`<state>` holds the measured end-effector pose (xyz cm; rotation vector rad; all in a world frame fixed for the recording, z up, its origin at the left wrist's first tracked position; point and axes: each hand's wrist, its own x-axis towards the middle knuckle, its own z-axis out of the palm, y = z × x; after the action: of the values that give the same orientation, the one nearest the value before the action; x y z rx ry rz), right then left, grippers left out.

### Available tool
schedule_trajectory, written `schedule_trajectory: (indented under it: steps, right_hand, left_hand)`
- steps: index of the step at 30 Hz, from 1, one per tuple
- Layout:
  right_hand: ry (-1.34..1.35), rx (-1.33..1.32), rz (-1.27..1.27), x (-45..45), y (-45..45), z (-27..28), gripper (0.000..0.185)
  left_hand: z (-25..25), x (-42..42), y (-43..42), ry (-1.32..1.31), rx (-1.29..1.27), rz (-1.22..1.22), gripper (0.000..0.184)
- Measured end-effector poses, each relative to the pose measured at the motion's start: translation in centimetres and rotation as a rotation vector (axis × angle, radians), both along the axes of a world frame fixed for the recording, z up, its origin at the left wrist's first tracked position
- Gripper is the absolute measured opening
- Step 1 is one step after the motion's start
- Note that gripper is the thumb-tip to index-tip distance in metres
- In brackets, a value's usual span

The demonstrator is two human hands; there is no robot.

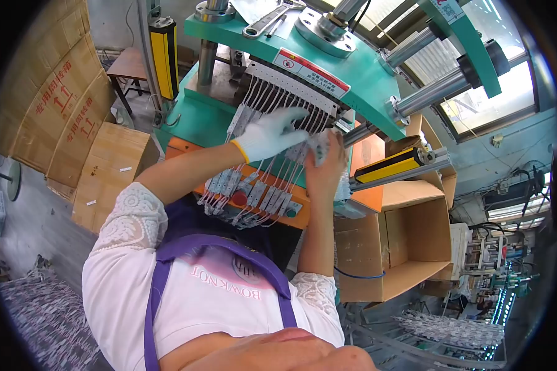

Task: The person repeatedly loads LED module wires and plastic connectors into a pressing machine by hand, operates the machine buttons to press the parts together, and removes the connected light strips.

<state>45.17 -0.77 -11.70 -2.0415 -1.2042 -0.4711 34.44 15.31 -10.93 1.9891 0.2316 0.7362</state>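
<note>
My left hand [269, 133], in a white glove with a yellow cuff, reaches across the rows of wires with its fingers apart; nothing shows in its grip. Close beside it, my bare right hand [325, 164] has its fingers closed around a translucent whitish piece [319, 146], whose exact kind I cannot make out. Beneath both hands, thin white wires [266, 96] run down from a perforated metal bar [291, 86] at the press. Small white rectangular modules [272, 196] hang on these wires in several rows. My left hand hides part of them.
The green press [254, 46] stands ahead, with a wrench [266, 23] on top. Yellow-black safety bars [164, 59] flank it. A red button [239, 198] and a green button [291, 213] sit on the orange front. An open cardboard box [408, 247] stands right.
</note>
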Motion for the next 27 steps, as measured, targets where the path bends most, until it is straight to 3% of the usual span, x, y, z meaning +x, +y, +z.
schedule_trajectory:
  steps: [1,4,5,7,9,11,13,15,17,20,21,27]
  right_hand:
    - [-0.026,-0.006,0.101,-1.3,0.8,0.6,0.063]
    - [0.119,0.071,0.112,-1.8,1.2,0.8,0.060]
    - [0.090,0.093,0.042,0.3,0.3,-0.6,0.050]
    - [-0.067,-0.216,-0.262,3.0,-2.2,-2.9,0.036]
    - [-0.093,-0.244,-0.248,3.6,-3.1,-3.6,0.029]
    - [-0.095,-0.269,-0.260,3.7,-3.4,-3.9,0.025]
    - [-0.018,-0.256,-0.270,4.3,-3.3,-4.4,0.029]
    - [-0.006,-0.252,-0.246,4.4,-3.5,-4.4,0.028]
    - [0.026,-0.215,-0.220,4.2,-3.7,-3.8,0.027]
    - [0.054,-0.129,-0.227,3.4,-3.0,-2.8,0.027]
    - [-0.056,-0.108,-0.178,3.3,-2.3,-2.6,0.028]
    - [-0.242,-0.067,0.172,4.4,7.8,-0.3,0.032]
  left_hand:
    - [-0.1,0.4,-0.7,0.050,-0.269,-0.172,0.038]
    - [1.1,0.5,1.0,0.211,-0.338,0.119,0.033]
    - [-0.7,1.1,3.7,0.081,-0.487,0.161,0.033]
    - [-1.1,0.4,7.7,0.139,-0.006,0.486,0.046]
    - [-0.1,-0.7,8.6,0.314,0.574,0.648,0.064]
    - [-0.3,-0.2,9.5,0.421,0.763,0.671,0.078]
    - [0.3,1.3,10.5,0.493,0.727,0.631,0.079]
    - [0.6,2.3,11.0,0.499,0.702,0.624,0.073]
    - [0.0,3.1,10.9,0.461,0.573,0.730,0.055]
    - [-1.2,2.3,12.1,0.238,0.401,0.673,0.035]
    - [-1.3,2.1,12.4,0.214,0.354,0.643,0.029]
    - [-0.5,2.3,12.7,0.236,0.401,0.682,0.024]
